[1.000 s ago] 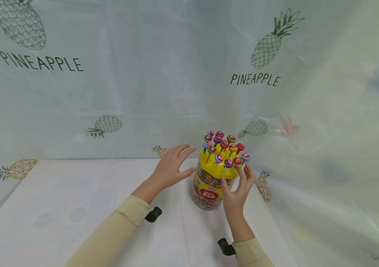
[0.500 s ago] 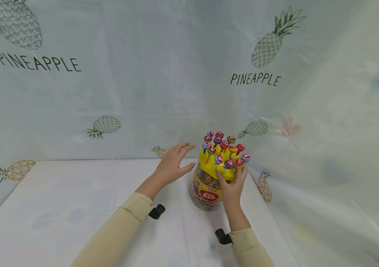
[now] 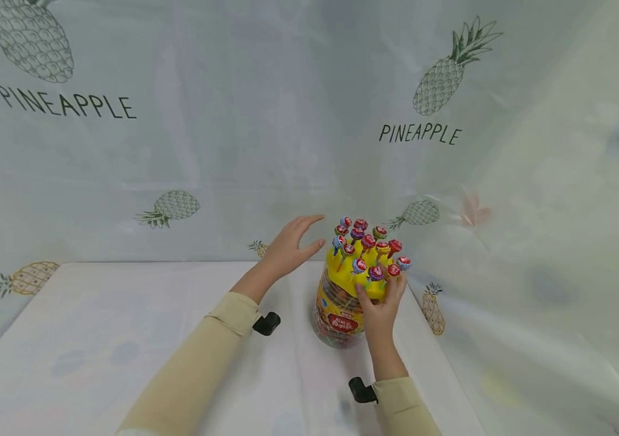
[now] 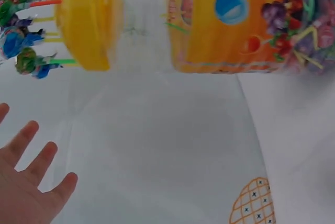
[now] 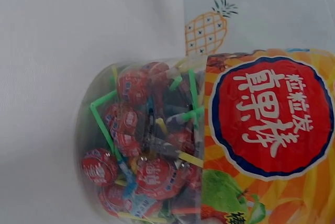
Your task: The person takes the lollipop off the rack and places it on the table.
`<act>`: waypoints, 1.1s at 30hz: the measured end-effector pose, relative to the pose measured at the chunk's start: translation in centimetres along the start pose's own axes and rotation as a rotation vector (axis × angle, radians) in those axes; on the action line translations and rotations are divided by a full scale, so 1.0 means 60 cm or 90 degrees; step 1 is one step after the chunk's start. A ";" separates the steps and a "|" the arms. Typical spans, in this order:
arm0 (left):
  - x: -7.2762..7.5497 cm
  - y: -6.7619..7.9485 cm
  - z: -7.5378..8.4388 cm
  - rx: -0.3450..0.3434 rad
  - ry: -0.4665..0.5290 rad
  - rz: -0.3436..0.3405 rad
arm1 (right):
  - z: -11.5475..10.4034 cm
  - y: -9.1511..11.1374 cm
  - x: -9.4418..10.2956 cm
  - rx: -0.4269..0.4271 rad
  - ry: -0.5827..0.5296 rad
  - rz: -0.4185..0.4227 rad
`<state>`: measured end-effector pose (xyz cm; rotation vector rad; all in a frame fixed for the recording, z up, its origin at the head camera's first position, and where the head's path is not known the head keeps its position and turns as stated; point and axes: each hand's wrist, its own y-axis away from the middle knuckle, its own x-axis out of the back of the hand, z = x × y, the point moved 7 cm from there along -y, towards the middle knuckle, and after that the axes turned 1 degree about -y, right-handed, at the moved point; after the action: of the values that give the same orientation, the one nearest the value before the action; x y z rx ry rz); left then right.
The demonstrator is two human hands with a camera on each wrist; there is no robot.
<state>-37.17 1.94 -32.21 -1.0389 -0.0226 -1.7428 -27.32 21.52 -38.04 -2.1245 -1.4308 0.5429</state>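
A clear jar of lollipops with a yellow lid stands on the table, several wrapped lollipops poking up from holes in the lid. My right hand grips the near right side of the lid, thumb in front and fingers toward the right, overlapping the lollipops there. To the left of the lid, my left hand is raised with fingers spread and holds nothing. The left wrist view shows the left-hand fingers apart from the jar. In the right wrist view the jar's label fills the right side; the hand is outside it.
The white-covered table extends to the left of the jar. A pineapple-print curtain hangs close behind it, and another sheet slopes down along the right table edge. Both wrists carry black cameras.
My right hand has moved in from the jar's front and closed on the lid. My left hand has risen slightly, toward the lid's top. The jar stays in place.
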 end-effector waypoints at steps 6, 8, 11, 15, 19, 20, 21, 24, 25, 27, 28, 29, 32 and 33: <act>-0.008 -0.025 0.002 0.048 0.178 -0.032 | 0.010 0.005 0.001 0.016 -0.036 0.020; -0.014 -0.032 0.005 0.062 0.230 -0.044 | 0.015 0.007 0.002 0.018 -0.045 0.028; -0.025 -0.045 0.010 0.075 0.284 -0.052 | 0.021 0.010 0.004 0.019 -0.050 0.042; -0.044 -0.060 0.015 0.103 0.329 -0.070 | 0.028 0.012 0.008 0.016 -0.045 0.053; -0.059 -0.068 0.012 0.148 0.352 -0.085 | 0.025 0.010 0.007 0.026 -0.041 0.049; -0.061 -0.068 0.011 0.158 0.357 -0.087 | 0.023 0.009 0.005 0.032 -0.043 0.046; -0.062 -0.069 0.010 0.167 0.362 -0.088 | 0.020 0.009 0.003 0.040 -0.043 0.044; -0.062 -0.070 0.007 0.185 0.375 -0.090 | 0.013 0.006 -0.002 0.061 -0.048 0.039; -0.063 -0.070 0.007 0.187 0.381 -0.090 | 0.011 0.006 -0.002 0.067 -0.053 0.037; -0.063 -0.071 0.007 0.188 0.385 -0.085 | 0.009 0.005 -0.003 0.071 -0.062 0.035; -0.063 -0.072 0.007 0.189 0.388 -0.082 | 0.009 0.005 -0.003 0.071 -0.062 0.033; -0.063 -0.072 0.007 0.188 0.391 -0.079 | 0.009 0.004 -0.003 0.070 -0.064 0.032; -0.064 -0.072 0.006 0.190 0.398 -0.070 | 0.011 0.004 -0.002 0.062 -0.063 0.032; -0.064 -0.072 0.005 0.190 0.403 -0.069 | 0.012 0.005 -0.002 0.059 -0.062 0.032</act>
<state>-40.10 6.95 -32.58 -0.2492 0.0606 -2.0242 -27.57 21.46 -38.78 -2.0910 -1.3779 0.7267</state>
